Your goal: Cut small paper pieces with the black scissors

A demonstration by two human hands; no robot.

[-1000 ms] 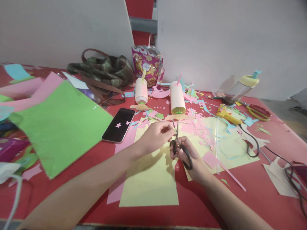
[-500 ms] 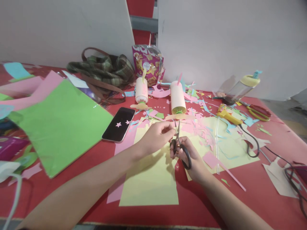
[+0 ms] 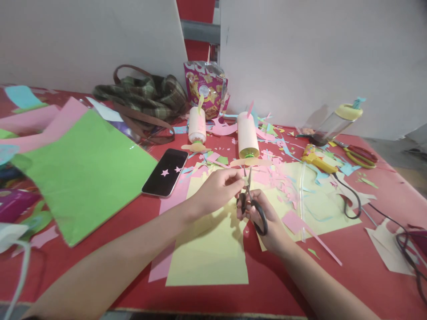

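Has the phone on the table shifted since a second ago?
No. The phone lies in the same spot, beside the green paper sheet and below the left roll.

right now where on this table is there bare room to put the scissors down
Bare red table shows along the near edge, right of the yellow sheet, and between the green sheet and the left hand. Crowded: scraps around the paper rolls, glue gun and cord on the right. The right hand holds the scissors.
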